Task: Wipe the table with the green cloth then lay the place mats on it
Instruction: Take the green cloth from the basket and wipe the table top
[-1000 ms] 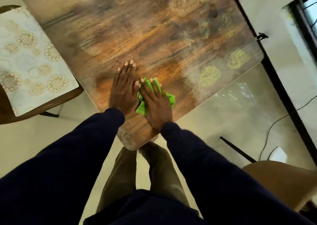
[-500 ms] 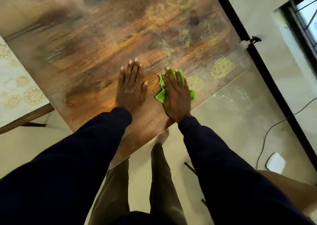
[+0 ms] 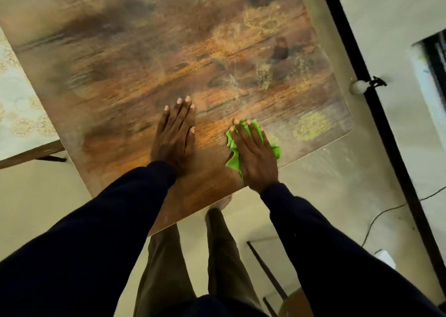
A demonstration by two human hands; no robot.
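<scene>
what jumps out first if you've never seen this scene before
The bright green cloth stands out most, pressed flat under the right hand near the right corner of the glossy wood-grain table. The left hand lies flat on the wood beside it. A pale patterned mat sits off the table at the left edge.

One table [image 3: 144,63], one green cloth [image 3: 233,163], two hands: left hand [image 3: 175,138] and right hand [image 3: 255,157]; one patterned place mat [image 3: 19,104] showing
</scene>
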